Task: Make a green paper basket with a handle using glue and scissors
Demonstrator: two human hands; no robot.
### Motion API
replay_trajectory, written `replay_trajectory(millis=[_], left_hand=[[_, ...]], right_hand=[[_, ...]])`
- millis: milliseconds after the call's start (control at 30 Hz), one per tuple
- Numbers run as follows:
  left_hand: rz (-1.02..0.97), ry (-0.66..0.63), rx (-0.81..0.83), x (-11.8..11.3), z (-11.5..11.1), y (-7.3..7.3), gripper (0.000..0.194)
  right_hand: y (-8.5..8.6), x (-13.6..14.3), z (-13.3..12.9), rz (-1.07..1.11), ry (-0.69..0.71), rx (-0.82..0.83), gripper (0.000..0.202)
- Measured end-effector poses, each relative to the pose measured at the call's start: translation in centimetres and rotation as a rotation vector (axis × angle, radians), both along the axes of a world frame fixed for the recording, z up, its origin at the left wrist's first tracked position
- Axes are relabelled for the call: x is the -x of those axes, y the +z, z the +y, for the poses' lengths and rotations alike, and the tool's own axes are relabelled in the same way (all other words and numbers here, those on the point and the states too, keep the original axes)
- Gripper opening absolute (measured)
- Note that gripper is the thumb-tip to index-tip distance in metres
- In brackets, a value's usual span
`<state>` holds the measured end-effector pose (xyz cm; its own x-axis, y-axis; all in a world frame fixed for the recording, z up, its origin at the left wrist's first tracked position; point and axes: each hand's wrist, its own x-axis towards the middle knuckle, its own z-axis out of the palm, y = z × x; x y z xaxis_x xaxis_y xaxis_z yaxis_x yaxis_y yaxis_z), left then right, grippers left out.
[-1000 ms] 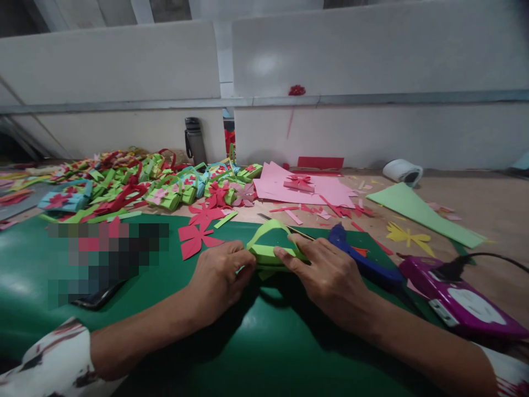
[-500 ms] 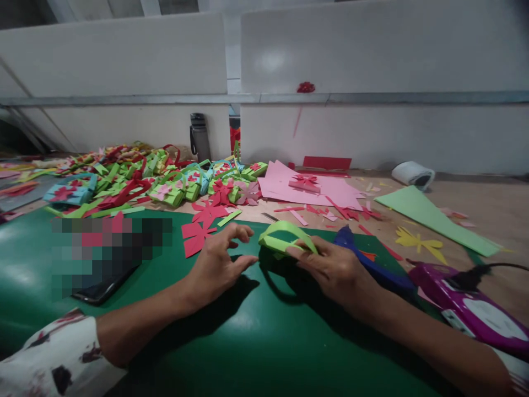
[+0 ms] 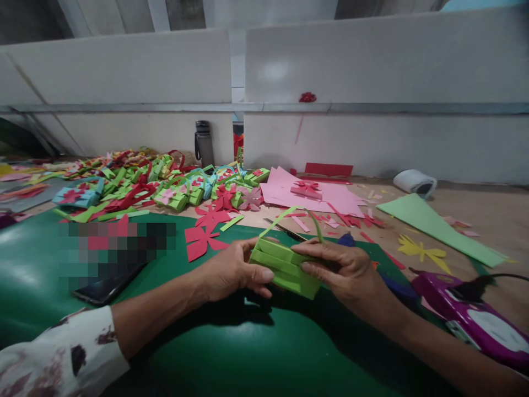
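Both hands grip a small green paper basket (image 3: 285, 267) with a thin strip handle arching above it. Its folded front faces me, slightly tilted, raised over the green mat (image 3: 231, 347). My left hand (image 3: 235, 270) is closed on the left end, thumb on the front face. Fingers of my right hand (image 3: 343, 270) pinch the right end near the top edge. Just left of the basket lie red paper flower shapes (image 3: 201, 240). A thin pen-like tool (image 3: 285, 229) is partly hidden behind the handle.
A heap of paper baskets (image 3: 177, 193) fills the back left, near a grey bottle (image 3: 204, 144). Pink sheets (image 3: 275, 190) and scraps lie behind. To the right are a purple power strip (image 3: 458, 309), a blue object (image 3: 399, 289) and a green sheet (image 3: 433, 226). A phone (image 3: 109, 284) lies left.
My left hand has moved right and closed on the basket. The basket has turned so its folded front faces me and its handle stands up. The view has tilted slightly upward.
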<state>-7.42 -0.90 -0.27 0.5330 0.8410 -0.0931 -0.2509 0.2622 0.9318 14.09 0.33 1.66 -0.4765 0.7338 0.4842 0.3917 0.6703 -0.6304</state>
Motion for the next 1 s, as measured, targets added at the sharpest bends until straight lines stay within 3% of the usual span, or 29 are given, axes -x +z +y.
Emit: replay_trajectory(millis=[100,200,267,433,500,733,867,1000], left_hand=[[-0.058,-0.038,0.107,-0.5,-0.3,-0.4,0.054],[-0.098,0.038,0.167,-0.9,-0.5,-0.6,0.053],[-0.123,0.070,0.185,-1.0,-0.5,-0.7,0.052],[-0.124,0.106,0.184,-1.1,-0.7,-0.8,0.045],[-0.123,0.088,0.159,-1.2,-0.9,-0.8,0.045],[-0.078,0.026,-0.060,-1.4,-1.7,0.6,0.056],[-0.020,-0.014,-0.244,-1.5,-2.2,1.6,0.058],[0.096,0.051,-0.478,-1.7,-2.3,1.6,0.065]], right_hand=[[-0.1,-0.1,0.0,-0.065,0.089,-0.110,0.028],[-0.6,-0.4,-0.1,-0.186,0.124,-0.266,0.031],[-1.1,-0.6,-0.2,-0.286,0.100,-0.369,0.037],[-2.3,-0.3,-0.8,-0.498,-0.064,-0.484,0.076],[-2.5,0.0,-1.0,-0.529,-0.127,-0.502,0.078],[-1.9,0.2,-0.8,-0.501,-0.209,-0.494,0.059],[-1.2,-0.3,-0.6,-0.397,-0.105,-0.412,0.056],[-0.7,-0.4,-0.6,-0.242,-0.014,-0.206,0.048]])
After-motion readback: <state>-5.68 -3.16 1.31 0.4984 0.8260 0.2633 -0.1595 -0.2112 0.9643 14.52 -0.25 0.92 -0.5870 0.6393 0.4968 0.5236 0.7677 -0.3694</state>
